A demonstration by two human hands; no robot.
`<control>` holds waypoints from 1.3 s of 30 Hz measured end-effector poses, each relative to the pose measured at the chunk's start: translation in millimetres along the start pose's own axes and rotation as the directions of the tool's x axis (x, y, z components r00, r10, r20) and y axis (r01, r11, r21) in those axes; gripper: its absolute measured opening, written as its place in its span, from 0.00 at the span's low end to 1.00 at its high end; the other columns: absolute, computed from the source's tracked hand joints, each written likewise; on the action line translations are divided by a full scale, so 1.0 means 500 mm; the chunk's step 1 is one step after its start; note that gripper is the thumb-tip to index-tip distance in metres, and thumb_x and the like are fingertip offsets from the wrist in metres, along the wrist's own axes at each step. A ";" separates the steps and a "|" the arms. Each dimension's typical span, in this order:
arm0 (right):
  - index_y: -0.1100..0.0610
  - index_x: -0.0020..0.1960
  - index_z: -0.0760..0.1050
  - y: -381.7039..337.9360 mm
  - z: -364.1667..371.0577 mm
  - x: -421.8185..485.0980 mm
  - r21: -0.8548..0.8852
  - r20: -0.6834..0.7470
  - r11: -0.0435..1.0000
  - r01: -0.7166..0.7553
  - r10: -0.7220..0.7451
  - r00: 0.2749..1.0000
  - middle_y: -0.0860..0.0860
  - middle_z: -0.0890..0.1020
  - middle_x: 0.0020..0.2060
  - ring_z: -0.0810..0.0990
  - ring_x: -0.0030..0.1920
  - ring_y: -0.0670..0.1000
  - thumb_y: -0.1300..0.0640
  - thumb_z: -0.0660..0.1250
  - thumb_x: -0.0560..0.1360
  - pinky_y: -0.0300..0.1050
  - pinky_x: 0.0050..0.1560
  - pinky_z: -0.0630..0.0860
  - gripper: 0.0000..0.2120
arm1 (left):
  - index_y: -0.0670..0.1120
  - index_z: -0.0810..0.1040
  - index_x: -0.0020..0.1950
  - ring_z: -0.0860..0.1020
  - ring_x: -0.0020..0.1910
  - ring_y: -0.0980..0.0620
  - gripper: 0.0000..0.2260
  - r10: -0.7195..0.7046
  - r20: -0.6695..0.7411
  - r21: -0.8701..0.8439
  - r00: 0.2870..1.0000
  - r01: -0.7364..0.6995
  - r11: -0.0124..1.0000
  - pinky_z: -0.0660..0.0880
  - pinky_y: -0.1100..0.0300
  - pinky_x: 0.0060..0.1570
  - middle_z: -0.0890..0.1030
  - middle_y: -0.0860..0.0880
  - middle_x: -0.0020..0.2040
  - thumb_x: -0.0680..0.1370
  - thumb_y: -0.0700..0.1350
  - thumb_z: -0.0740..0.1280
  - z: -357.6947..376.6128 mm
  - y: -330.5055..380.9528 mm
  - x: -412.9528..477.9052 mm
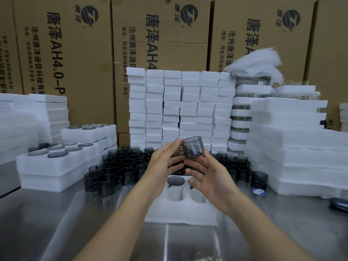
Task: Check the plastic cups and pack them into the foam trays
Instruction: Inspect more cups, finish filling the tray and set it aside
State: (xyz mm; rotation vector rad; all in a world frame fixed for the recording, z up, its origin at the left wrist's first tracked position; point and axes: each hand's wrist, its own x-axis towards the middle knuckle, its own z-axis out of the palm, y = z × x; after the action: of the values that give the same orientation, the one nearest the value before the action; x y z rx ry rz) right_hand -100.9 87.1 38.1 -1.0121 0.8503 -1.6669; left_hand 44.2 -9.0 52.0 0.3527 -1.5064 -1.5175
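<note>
A smoky grey plastic cup [193, 147] is held up at chest height over the table, tilted on its side. My left hand [165, 159] grips it at its left rim with thumb and fingers. My right hand [209, 178] sits just below and to the right, palm up, fingers spread, its thumb touching the cup's lower side. Under the hands lies a white foam tray [180, 210] with round pockets; one pocket holds a grey cup [176, 180], the others in view are bare. Several loose grey cups [122, 166] crowd the steel table behind the tray.
Filled foam trays [56, 166] are stacked at the left. Tall columns of white foam blocks [180, 106] stand at the back, more foam trays [293, 147] at the right. One lone cup [259, 179] stands by the right stack. Cardboard boxes [62, 53] form the back wall.
</note>
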 end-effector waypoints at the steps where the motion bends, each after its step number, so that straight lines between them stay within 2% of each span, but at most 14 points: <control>1: 0.59 0.64 0.85 0.001 -0.003 0.003 0.018 0.004 1.000 -0.025 0.024 1.000 0.57 0.87 0.58 0.85 0.46 0.51 0.37 0.64 0.82 0.45 0.42 0.83 0.28 | 0.56 0.87 0.63 0.86 0.60 0.49 0.21 -0.005 0.003 0.016 1.000 0.005 1.000 0.78 0.48 0.65 0.87 0.50 0.62 0.78 0.67 0.72 -0.001 -0.001 0.001; 5: 0.61 0.60 0.85 0.009 -0.006 0.010 -0.030 0.008 0.998 -0.058 0.058 0.998 0.59 0.87 0.55 0.85 0.45 0.52 0.35 0.63 0.82 0.45 0.42 0.82 0.29 | 0.58 0.86 0.66 0.84 0.61 0.51 0.25 -0.036 0.074 0.126 0.997 0.026 0.992 0.78 0.51 0.62 0.88 0.52 0.62 0.75 0.70 0.70 -0.009 0.006 0.001; 8: 0.58 0.58 0.85 0.015 -0.005 0.010 -0.118 0.011 0.992 -0.053 0.055 0.998 0.57 0.88 0.54 0.85 0.44 0.51 0.37 0.65 0.82 0.45 0.44 0.81 0.25 | 0.59 0.86 0.65 0.85 0.63 0.53 0.22 0.000 0.083 0.238 0.997 -0.019 0.971 0.78 0.48 0.65 0.88 0.53 0.61 0.74 0.66 0.75 -0.018 0.014 0.000; 11: 0.56 0.65 0.83 0.013 -0.008 0.014 -0.182 -0.038 0.983 -0.032 0.025 0.999 0.56 0.88 0.52 0.85 0.42 0.50 0.38 0.62 0.84 0.44 0.42 0.81 0.24 | 0.61 0.88 0.60 0.86 0.57 0.59 0.20 0.038 -0.012 0.265 0.999 -0.033 0.964 0.76 0.53 0.58 0.89 0.56 0.57 0.71 0.64 0.79 -0.044 0.029 0.004; 14: 0.53 0.62 0.83 0.008 -0.020 0.017 -0.354 -0.151 0.935 0.033 -0.092 0.984 0.54 0.89 0.48 0.86 0.40 0.50 0.40 0.63 0.85 0.43 0.39 0.80 0.19 | 0.57 0.89 0.60 0.85 0.53 0.63 0.19 0.086 -0.145 0.325 0.986 -0.035 0.945 0.75 0.57 0.53 0.89 0.59 0.53 0.72 0.60 0.82 -0.098 0.024 0.020; 16: 0.50 0.57 0.84 0.018 -0.038 0.020 -0.617 -0.179 0.783 0.078 -0.236 0.955 0.50 0.88 0.47 0.85 0.45 0.48 0.44 0.65 0.85 0.43 0.46 0.78 0.12 | 0.53 0.86 0.64 0.85 0.56 0.57 0.22 0.120 -0.205 0.488 0.971 -0.005 0.873 0.78 0.56 0.56 0.87 0.57 0.54 0.73 0.57 0.82 -0.138 0.006 0.033; 17: 0.49 0.55 0.84 0.028 -0.050 0.025 -0.757 -0.157 0.647 0.089 -0.313 0.937 0.47 0.87 0.49 0.84 0.49 0.47 0.46 0.68 0.84 0.43 0.51 0.77 0.09 | 0.51 0.85 0.67 0.83 0.58 0.55 0.26 0.121 -0.214 0.576 0.969 0.025 0.817 0.79 0.56 0.59 0.86 0.57 0.55 0.72 0.57 0.83 -0.155 -0.005 0.037; 19: 0.47 0.56 0.83 0.049 -0.070 0.035 -0.924 -0.104 0.379 0.049 -0.372 0.923 0.44 0.82 0.55 0.76 0.60 0.46 0.49 0.72 0.81 0.45 0.62 0.72 0.06 | 0.51 0.84 0.69 0.81 0.56 0.57 0.29 0.094 -0.212 0.687 0.973 0.080 0.722 0.77 0.60 0.56 0.84 0.59 0.55 0.72 0.59 0.82 -0.182 -0.024 0.042; 20: 0.47 0.58 0.83 0.056 -0.077 0.039 -0.944 -0.100 0.328 0.025 -0.359 0.928 0.45 0.80 0.59 0.73 0.63 0.47 0.49 0.73 0.80 0.46 0.66 0.70 0.08 | 0.52 0.84 0.69 0.80 0.54 0.61 0.28 0.070 -0.203 0.711 0.977 0.098 0.697 0.75 0.64 0.51 0.83 0.60 0.54 0.71 0.60 0.83 -0.191 -0.031 0.044; 24: 0.46 0.56 0.84 0.051 -0.089 0.045 -0.909 -0.154 0.416 -0.030 -0.267 0.951 0.47 0.79 0.63 0.75 0.66 0.49 0.47 0.74 0.78 0.51 0.70 0.71 0.08 | 0.57 0.85 0.65 0.79 0.54 0.64 0.27 0.010 -0.135 0.742 0.991 0.094 0.664 0.73 0.66 0.48 0.84 0.61 0.55 0.69 0.60 0.84 -0.198 -0.044 0.048; 28: 0.45 0.52 0.84 0.053 -0.092 0.044 -0.897 -0.158 0.441 -0.028 -0.261 0.952 0.47 0.79 0.60 0.77 0.63 0.48 0.47 0.75 0.77 0.48 0.64 0.72 0.06 | 0.58 0.85 0.62 0.81 0.61 0.58 0.24 -0.047 -0.058 0.721 0.997 0.075 0.689 0.78 0.56 0.62 0.85 0.57 0.58 0.68 0.62 0.84 -0.193 -0.044 0.050; 29: 0.45 0.52 0.84 0.054 -0.092 0.044 -0.894 -0.160 0.446 -0.028 -0.261 0.952 0.46 0.79 0.60 0.77 0.62 0.47 0.46 0.75 0.77 0.47 0.62 0.71 0.06 | 0.58 0.85 0.62 0.81 0.60 0.57 0.24 -0.043 -0.056 0.736 0.998 0.070 0.674 0.78 0.54 0.62 0.85 0.56 0.58 0.68 0.62 0.84 -0.194 -0.044 0.050; 33: 0.45 0.52 0.84 0.053 -0.090 0.041 -0.889 -0.161 0.457 -0.022 -0.267 0.950 0.46 0.78 0.60 0.76 0.61 0.46 0.47 0.75 0.77 0.47 0.63 0.71 0.05 | 0.61 0.84 0.57 0.83 0.51 0.56 0.20 0.009 -0.078 0.799 0.997 0.057 0.598 0.80 0.59 0.47 0.84 0.56 0.51 0.68 0.62 0.83 -0.198 -0.041 0.044; 39: 0.46 0.49 0.85 0.052 -0.087 0.038 -0.890 -0.140 0.456 -0.001 -0.272 0.952 0.48 0.80 0.58 0.77 0.61 0.49 0.49 0.75 0.77 0.51 0.65 0.74 0.03 | 0.60 0.86 0.58 0.85 0.48 0.53 0.22 -0.036 -0.080 0.754 0.996 0.084 0.651 0.81 0.61 0.41 0.86 0.54 0.52 0.67 0.59 0.86 -0.204 -0.033 0.039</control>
State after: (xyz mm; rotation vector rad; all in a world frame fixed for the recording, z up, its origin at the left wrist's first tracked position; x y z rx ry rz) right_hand -134.3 64.8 1.8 -1.5978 2.0122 -1.4569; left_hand 104.4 -90.8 24.1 0.9367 -2.0527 -0.8175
